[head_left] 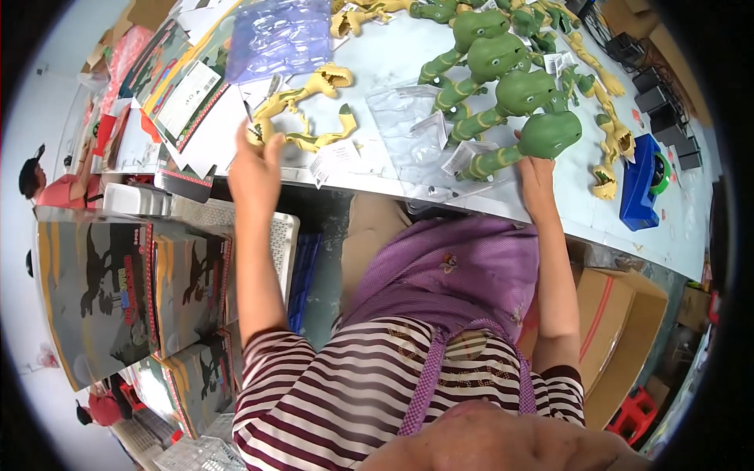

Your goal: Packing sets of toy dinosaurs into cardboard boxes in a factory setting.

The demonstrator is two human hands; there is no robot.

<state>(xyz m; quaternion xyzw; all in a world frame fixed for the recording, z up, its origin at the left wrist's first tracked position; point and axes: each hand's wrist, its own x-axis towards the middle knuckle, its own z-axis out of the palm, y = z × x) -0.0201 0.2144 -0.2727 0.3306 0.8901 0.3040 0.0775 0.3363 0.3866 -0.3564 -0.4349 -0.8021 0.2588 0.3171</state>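
Observation:
At the table's near edge, my left hand [255, 169] is closed around the end of a yellow toy dinosaur [275, 105], thumb on the near side. Its open-mouthed head points away to the right, and a white tag [333, 160] lies beside it. My right hand [537, 182] grips the nearest green long-necked toy dinosaur [551, 135] by the head. That head hides most of the fingers. Several more green dinosaurs [499, 56] stand in a row behind it, tagged. Between the hands lies a clear plastic tray [393, 129].
Another clear plastic tray [279, 39] and printed cards [184, 106] lie at the far left. More yellow dinosaurs [603, 184] and a blue tape dispenser [640, 184] are at right. Printed boxes [98, 290] stack at left; an open carton [620, 322] stands below right. Another person [67, 184] is far left.

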